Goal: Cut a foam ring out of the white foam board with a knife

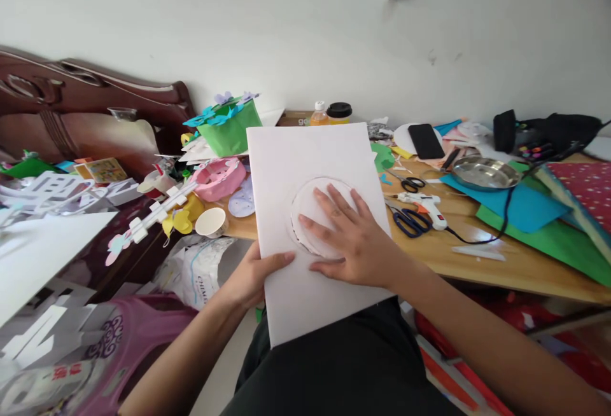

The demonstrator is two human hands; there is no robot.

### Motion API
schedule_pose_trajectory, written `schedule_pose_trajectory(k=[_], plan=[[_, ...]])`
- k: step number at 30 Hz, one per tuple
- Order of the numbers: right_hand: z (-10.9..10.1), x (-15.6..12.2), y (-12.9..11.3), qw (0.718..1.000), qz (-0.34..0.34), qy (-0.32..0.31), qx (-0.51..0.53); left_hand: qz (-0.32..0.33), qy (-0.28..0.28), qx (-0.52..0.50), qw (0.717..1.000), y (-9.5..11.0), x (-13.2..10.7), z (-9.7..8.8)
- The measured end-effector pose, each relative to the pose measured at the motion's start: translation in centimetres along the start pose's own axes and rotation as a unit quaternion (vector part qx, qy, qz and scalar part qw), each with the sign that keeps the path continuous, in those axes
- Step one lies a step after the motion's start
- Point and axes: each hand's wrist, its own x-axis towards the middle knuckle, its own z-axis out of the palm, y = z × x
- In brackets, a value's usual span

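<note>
From the head view, a white board (305,263) rests tilted on the person's lap, its top edge over the table (501,263). The left hand (252,276) pinches the board's left edge, thumb on top. The right hand (351,238) lies flat, fingers spread, on a circle (310,212) cut in the board; the cut looks complete, yet the disc sits in its hole. The table carries scissors (410,222), a glue gun (424,203), a metal bowl (484,173), a phone (426,141) and coloured paper (534,209). A bed headboard (95,110) stands left, under a white wall.
</note>
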Motion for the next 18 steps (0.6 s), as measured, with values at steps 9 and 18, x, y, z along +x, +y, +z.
schedule_pose_trajectory(k=[9, 18], plan=[[0.5, -0.7, 0.3, 0.999, -0.041, -0.028, -0.018, 0.004, -0.036, -0.078, 0.996, 1.3, 1.7, 0.3], [1.1, 1.4, -1.1, 0.995, 0.091, 0.045, -0.013, 0.104, 0.068, -0.065, 0.990, 0.5, 2.0, 2.4]])
